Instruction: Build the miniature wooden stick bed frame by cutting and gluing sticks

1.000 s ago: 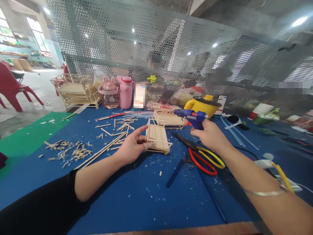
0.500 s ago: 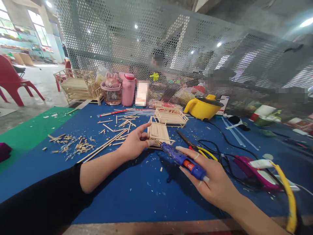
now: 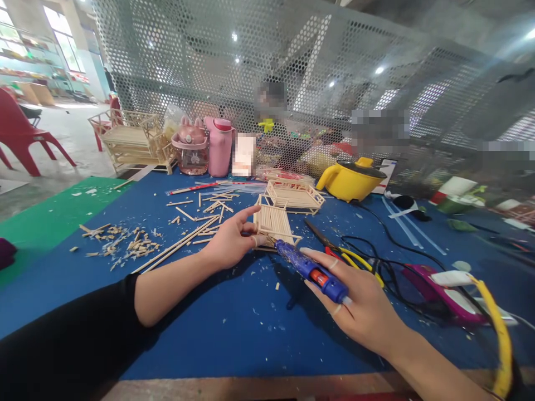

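Note:
My left hand (image 3: 229,242) rests on the blue table (image 3: 234,334) and pinches the near edge of a small slatted wooden-stick frame (image 3: 273,224). My right hand (image 3: 359,306) holds a blue hot glue gun (image 3: 311,270). Its nozzle points up-left at the frame's near corner, right beside my left fingertips. A second stick frame (image 3: 295,196) lies just behind the first.
Loose sticks (image 3: 196,223) and cut chips (image 3: 121,245) lie left of my left hand. Cables, yellow-handled cutters (image 3: 355,257) and a pink device (image 3: 438,295) crowd the right. A yellow pot (image 3: 351,178), pink bottle (image 3: 220,146) and wooden model (image 3: 131,140) stand at the back. A person sits behind the mesh.
My right hand brought the glue gun down from over the far frame to the near corner of the frame my left hand holds. My left hand stayed in place.

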The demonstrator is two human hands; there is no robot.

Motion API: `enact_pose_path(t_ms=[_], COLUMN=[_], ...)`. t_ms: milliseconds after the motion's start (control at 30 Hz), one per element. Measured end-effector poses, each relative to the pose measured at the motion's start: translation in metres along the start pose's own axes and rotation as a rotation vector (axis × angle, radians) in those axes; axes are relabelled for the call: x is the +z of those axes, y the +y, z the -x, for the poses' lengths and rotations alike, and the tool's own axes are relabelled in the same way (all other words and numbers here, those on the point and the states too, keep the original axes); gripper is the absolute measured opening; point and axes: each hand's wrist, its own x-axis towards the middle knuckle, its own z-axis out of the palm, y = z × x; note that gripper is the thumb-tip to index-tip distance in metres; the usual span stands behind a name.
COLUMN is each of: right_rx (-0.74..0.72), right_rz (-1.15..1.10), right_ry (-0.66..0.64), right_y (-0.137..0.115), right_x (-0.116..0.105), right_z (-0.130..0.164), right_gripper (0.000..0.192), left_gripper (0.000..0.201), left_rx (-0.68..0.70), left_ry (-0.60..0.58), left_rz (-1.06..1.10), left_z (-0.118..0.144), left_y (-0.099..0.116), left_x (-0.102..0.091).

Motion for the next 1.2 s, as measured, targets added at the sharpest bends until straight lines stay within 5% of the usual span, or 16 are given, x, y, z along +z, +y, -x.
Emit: enact_pose_path(t_ms=[567,900,1200], right_rx=[0.028,-0.246,-0.205], right_rz=[0.044,0.219,0.236], right_ry=[0.017,0.154,0.096], right_y=[0.0032,-0.0010,-0.0053], right_x=[-0.0068,-0.0045,-0.0070], right_z=[0.0059,-0.0020,-0.0001], right_gripper=[0.045,0.047,0.049], left_gripper=[0.076,0.073,0.074], left_rx=[0.016,0.011,0.022], left_ry=[-0.012,0.009,0.016], left_rz=[-0.058,-0.061,-0.050], left_z=[0.0013,0.0014,0.0013], left_y=[0.0042,0.0038,0.0024], left_x=[0.0011,0.0011,0.0013])
